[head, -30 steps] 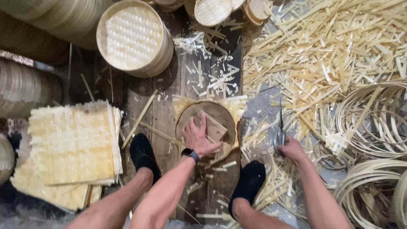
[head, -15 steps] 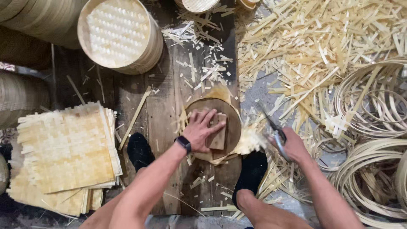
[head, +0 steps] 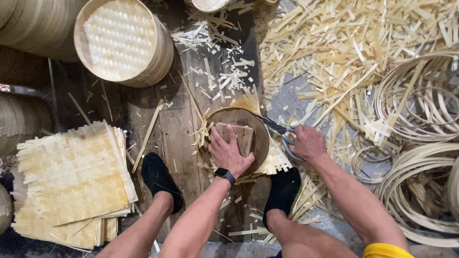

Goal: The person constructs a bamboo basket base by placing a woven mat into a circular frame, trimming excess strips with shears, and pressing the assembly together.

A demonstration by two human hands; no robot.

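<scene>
Round wooden disc [head: 260, 138] at frame centre on the plank floor [head: 177, 129], woven bamboo mat [head: 277, 160] sticking out under its lower right edge. Left hand [head: 229, 153] flat, fingers spread, pressing a small wood block [head: 244, 136] onto the disc. Right hand [head: 308, 142] closed around scissors [head: 277, 128], blades pointing upper left along the disc rim. Steamer basket [head: 124, 40] upper left, mat stack [head: 71, 181] lower left, bamboo hoops [head: 420, 105] right, strip offcuts [head: 344, 43] upper right.

Both arms reach forward and down.
Left hand [head: 229, 154] lies flat, fingers spread; right hand [head: 308, 142] is closed in a fist.
</scene>
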